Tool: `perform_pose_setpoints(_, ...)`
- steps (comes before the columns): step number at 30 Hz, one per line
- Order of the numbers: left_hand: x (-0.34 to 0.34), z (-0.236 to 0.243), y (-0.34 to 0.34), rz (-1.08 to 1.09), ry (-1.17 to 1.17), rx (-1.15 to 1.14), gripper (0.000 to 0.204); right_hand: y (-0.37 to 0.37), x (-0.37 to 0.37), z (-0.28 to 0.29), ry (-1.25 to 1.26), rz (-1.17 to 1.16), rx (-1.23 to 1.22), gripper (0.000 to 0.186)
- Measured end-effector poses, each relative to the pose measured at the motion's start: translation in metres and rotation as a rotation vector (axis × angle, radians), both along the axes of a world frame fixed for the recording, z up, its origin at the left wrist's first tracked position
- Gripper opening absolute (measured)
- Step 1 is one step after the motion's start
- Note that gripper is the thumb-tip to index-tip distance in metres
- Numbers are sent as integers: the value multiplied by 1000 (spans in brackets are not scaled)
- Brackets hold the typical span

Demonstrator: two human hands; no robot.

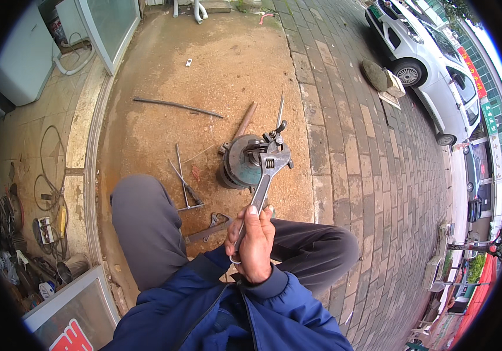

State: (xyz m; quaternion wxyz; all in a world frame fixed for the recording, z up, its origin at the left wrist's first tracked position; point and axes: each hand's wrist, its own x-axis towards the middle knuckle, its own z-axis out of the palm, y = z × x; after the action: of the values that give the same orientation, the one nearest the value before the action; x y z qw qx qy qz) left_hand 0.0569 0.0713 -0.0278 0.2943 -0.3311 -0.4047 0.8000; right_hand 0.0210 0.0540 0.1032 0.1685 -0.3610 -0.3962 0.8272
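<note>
My right hand (255, 240) is closed around the handle of a large adjustable wrench (258, 202). The wrench points away from me, its jaw end over a small dark metal fitting (273, 138) on top of a worn green round metal housing (244, 169). Whether the jaws grip the fitting is unclear. The left sleeve (210, 266) runs in beneath my right hand, where my left hand is mostly hidden; its fingers cannot be told apart. The housing stands on the ground just beyond my knees. Behind it lie a brown handle (246, 120) and a thin pointed rod (280, 108).
T-shaped metal tools (187, 190) and another wrench (214, 228) lie left of the housing, with a dark rod (177, 106) farther off. A doorway threshold (81, 146) and cluttered tools (28, 257) are at left. Brick paving (368, 193) and a parked white car (426, 64) are at right.
</note>
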Motion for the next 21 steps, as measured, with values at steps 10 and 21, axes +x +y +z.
perform_pose_setpoints(10,-76,20,-21,-759,1665,-1344,22,145,67,45,-227,554,43,32)
perform_pose_setpoints(21,-81,22,-23,-826,1689,-1349,20,233,44,51,-290,825,56,31)
